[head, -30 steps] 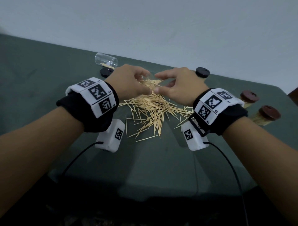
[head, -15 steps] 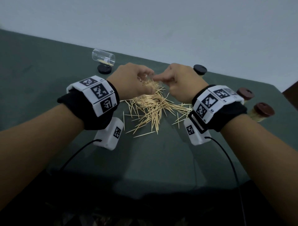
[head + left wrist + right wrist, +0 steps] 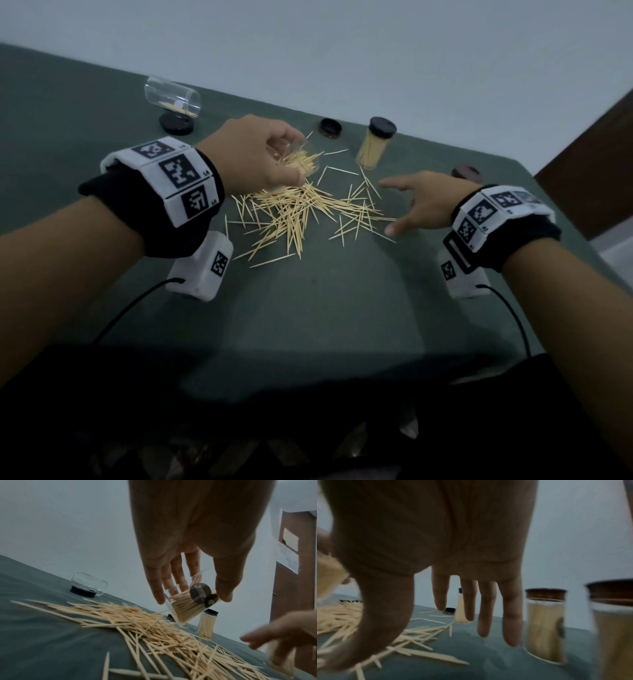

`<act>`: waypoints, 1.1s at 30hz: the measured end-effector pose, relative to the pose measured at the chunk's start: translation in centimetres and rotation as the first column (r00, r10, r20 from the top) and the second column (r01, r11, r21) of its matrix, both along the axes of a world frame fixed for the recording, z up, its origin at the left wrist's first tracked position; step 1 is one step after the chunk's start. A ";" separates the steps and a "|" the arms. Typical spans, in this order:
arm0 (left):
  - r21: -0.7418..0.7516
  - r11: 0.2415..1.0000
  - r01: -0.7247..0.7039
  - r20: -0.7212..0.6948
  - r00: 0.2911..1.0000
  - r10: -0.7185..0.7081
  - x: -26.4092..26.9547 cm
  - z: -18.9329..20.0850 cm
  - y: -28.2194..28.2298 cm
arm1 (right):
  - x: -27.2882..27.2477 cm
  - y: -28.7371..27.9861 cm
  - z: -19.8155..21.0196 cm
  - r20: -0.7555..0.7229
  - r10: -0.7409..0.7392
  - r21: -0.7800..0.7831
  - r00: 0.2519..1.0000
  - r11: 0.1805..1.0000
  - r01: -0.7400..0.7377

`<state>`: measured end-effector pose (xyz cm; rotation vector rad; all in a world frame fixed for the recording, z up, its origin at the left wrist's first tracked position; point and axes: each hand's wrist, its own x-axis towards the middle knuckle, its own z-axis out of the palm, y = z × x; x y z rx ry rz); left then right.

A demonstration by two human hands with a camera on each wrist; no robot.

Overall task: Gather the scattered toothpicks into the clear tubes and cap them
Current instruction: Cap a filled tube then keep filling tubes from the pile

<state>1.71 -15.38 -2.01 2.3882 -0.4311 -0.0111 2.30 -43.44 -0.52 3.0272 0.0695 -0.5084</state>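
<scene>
Starting from the near side, the dark green table (image 3: 308, 325) is seen to carry one loose pile of toothpicks (image 3: 294, 216), too many to be counted, with a few strays fanned out toward the right. Just beyond the pile's right edge the right hand (image 3: 424, 205) is found low over the table, its fingers (image 3: 511, 622) spread and straight, nothing held in them. Half a second ago it was pressed up against the other hand at the tube's mouth; it has since been drawn away to the right, so one handful is judged to have been delivered and another pick-up from the pile is probably called for. Over the pile's far left edge the left hand (image 3: 253, 154) is kept curled round the open tube (image 3: 185, 604), which is pinched between fingertips and thumb, tilted, partly filled and not yet capped. Five tubes can be counted in all. Besides the one in the grip, two full tubes with brown caps (image 3: 544, 626) stand upright just beside the right hand, one full tube with a black cap (image 3: 373, 147) stands upright farther back, and one nearly empty tube (image 3: 173, 99) lies on its side at the far left with a few sticks inside. Two loose caps are counted: a black one (image 3: 176, 123) touching the lying tube and a second (image 3: 330, 127) near the black-capped tube. Three tubes are thus judged finished and two left to fill.
</scene>
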 end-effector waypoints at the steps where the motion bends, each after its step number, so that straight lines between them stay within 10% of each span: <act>1: 0.000 1.000 0.006 -0.002 1.000 -0.006 -0.1 0.0 -0.2 | -0.3 -0.6 -0.1 -0.040 -0.027 -0.049 0.999 0.998 0.025; 16: -0.005 1.000 -0.021 -0.019 1.000 0.021 0.2 -0.3 -0.1 | 1.8 4.6 -2.5 0.176 0.036 0.324 0.984 0.942 -0.093; 24: -0.029 0.999 -0.041 -0.038 0.998 0.040 0.7 -0.3 0.3 | 4.8 3.3 -3.0 0.148 -0.038 0.100 0.988 0.995 0.023; 33: -0.015 0.999 -0.052 -0.036 0.998 0.052 0.9 -0.4 0.7 | 6.7 5.6 -3.7 0.219 0.033 0.337 0.975 0.935 -0.107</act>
